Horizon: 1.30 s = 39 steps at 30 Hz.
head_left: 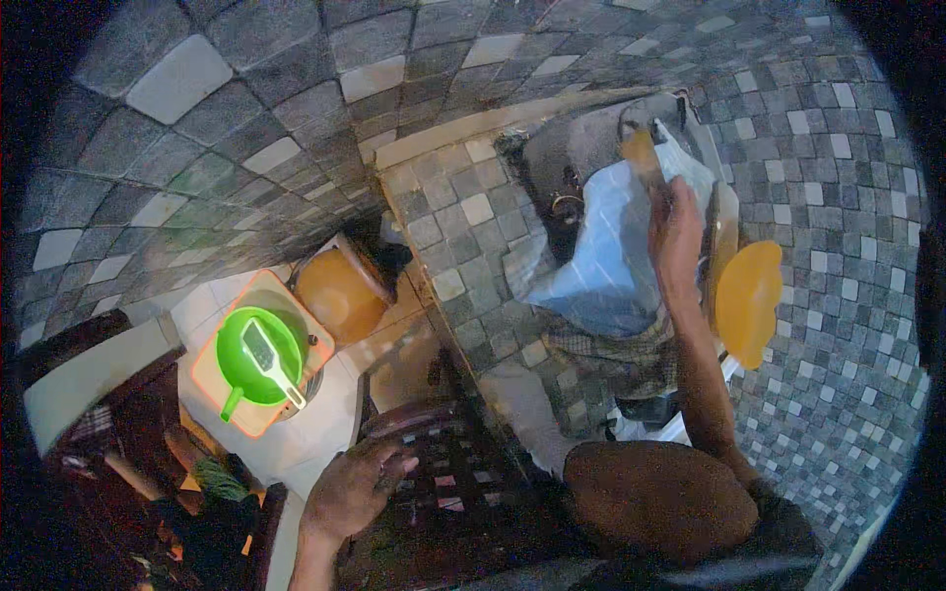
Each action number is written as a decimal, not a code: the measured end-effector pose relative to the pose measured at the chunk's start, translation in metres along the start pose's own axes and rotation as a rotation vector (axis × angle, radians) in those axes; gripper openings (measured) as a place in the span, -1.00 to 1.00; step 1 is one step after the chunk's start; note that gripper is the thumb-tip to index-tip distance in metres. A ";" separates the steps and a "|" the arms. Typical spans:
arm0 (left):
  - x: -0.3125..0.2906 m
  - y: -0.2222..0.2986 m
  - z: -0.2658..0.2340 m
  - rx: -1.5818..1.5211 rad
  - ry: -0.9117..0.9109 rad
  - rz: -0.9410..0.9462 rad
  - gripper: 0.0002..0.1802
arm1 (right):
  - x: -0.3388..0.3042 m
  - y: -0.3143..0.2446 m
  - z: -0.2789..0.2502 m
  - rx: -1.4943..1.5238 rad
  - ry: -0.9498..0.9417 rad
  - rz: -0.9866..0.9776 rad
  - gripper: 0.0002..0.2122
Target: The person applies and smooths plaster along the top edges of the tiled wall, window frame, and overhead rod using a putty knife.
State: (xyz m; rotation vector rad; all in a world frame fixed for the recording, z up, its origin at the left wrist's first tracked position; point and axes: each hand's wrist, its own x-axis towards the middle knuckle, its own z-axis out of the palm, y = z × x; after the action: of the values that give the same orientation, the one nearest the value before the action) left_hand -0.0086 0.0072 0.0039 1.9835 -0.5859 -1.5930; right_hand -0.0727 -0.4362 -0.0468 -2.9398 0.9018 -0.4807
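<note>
My right hand (678,231) reaches over a heap of clothes on the tiled ledge. Its fingers are blurred around a small brown, elongated thing (641,153) whose kind I cannot make out. Just under that hand lies a light blue cloth (601,246), with grey fabric (567,143) behind it and a checked cloth (616,355) at its near side. My left hand (350,492) is lower down, fingers curled at the side of a dark brown slotted plastic basket (448,488). The dim light partly hides its grip.
A yellow-orange plastic piece (749,305) is beside the right wall. On the lower floor, a green dipper (232,350) with a white-handled brush (261,345) rests on an orange-rimmed container (212,394). An orange-brown bucket (340,295) stands close by. The tiled ledge (434,227) drops off leftward.
</note>
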 end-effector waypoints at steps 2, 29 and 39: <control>0.000 0.000 -0.001 0.006 0.005 0.006 -0.61 | 0.008 0.004 -0.001 0.014 0.012 -0.020 -0.88; 0.003 -0.007 0.004 -0.030 0.004 0.142 -0.49 | 0.055 -0.130 0.060 1.327 0.338 0.323 -0.78; 0.005 -0.010 0.003 -0.024 -0.049 0.048 -0.57 | 0.057 -0.142 0.050 1.426 0.340 0.322 -0.78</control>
State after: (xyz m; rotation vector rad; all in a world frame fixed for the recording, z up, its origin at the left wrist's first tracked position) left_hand -0.0105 0.0112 -0.0069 1.9039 -0.6254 -1.6163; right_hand 0.0637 -0.3522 -0.0612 -1.4259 0.5848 -1.0302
